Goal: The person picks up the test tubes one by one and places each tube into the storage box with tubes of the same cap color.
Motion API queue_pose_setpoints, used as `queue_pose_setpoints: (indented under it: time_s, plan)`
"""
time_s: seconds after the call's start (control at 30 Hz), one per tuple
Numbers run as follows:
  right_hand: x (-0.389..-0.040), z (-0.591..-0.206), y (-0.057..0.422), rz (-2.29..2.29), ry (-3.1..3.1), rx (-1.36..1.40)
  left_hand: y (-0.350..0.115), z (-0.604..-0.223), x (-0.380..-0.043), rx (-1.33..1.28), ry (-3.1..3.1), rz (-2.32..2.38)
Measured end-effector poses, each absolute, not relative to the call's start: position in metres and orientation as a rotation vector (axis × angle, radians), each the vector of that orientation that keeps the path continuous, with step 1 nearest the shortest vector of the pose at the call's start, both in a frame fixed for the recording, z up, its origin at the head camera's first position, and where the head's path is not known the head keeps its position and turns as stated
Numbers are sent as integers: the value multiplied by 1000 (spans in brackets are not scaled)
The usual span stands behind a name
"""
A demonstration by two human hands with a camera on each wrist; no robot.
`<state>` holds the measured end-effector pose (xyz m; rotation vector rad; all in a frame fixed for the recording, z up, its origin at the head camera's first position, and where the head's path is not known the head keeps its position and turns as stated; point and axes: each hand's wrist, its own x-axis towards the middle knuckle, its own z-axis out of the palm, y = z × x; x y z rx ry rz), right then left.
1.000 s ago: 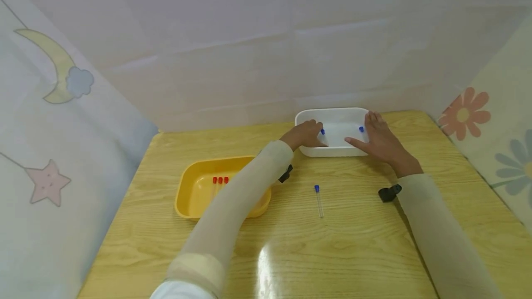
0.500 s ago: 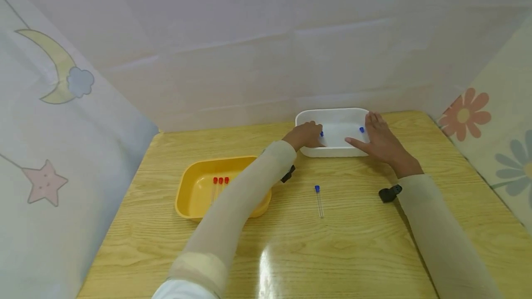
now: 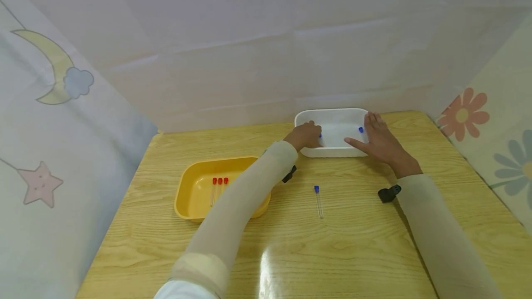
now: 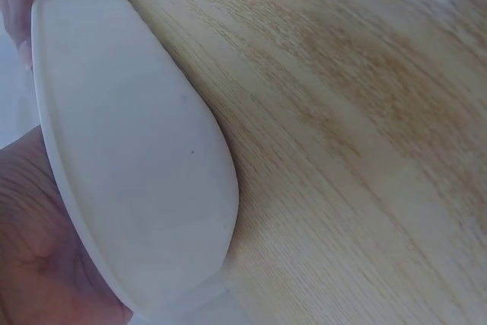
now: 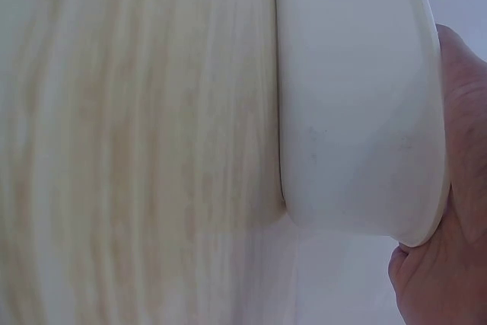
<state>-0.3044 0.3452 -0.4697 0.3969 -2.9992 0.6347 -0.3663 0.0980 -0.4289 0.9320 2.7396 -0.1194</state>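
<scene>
My left hand [image 3: 306, 135] reaches over the near left rim of the white tray [image 3: 334, 152], its fingers bent down inside. It pinches a blue-capped test tube [image 3: 320, 136]; only a bit of the cap shows past the fingers. In the left wrist view, the palm [image 4: 34, 241] is against the tray's rim and the fingertips are hidden. My right hand [image 3: 379, 141] rests over the tray's right end, fingers extended and thumb along the near rim. Beside that thumb, another blue cap [image 3: 360, 129] shows inside the tray.
A blue-capped test tube [image 3: 318, 202] lies on the wooden table [image 3: 353, 243] in front of the tray. To the left, a yellow tray [image 3: 189, 197] holds several red-capped test tubes [image 3: 220, 181], partly covered by my left sleeve. A draped cloth wall stands behind the white tray.
The blue cap at my left fingers has sunk slightly lower and leftward, and less of it shows. The left hand has shifted a little with it; the right hand stays still.
</scene>
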Motion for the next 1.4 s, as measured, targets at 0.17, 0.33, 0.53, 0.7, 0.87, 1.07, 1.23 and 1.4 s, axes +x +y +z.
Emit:
queue_pose_setpoints:
  time_s: [0.17,0.33,0.53,0.7,0.87,1.07,1.23,1.4]
  plan:
    - [-305,-469,345,639,-3009,388,98,-428,-365,919,2740,-114]
    - [-307,-470,344,631,-3000,391,97,-428,-364,918,2742,-92]
    - [-308,-472,345,618,-2996,399,97,-429,-366,927,2740,-77]
    - [-308,-471,345,634,-3001,390,98,-432,-370,1017,2763,-91]
    - [-307,-469,344,647,-2999,391,100,-428,-369,1109,2770,-80]
    - [-308,-470,345,646,-2992,395,105,-420,-359,1095,2801,-50]
    - [-310,-469,345,637,-2995,410,109,-416,-352,1047,2845,-57]
    - [-313,-469,346,647,-2985,427,112,-412,-345,1010,2893,-63]
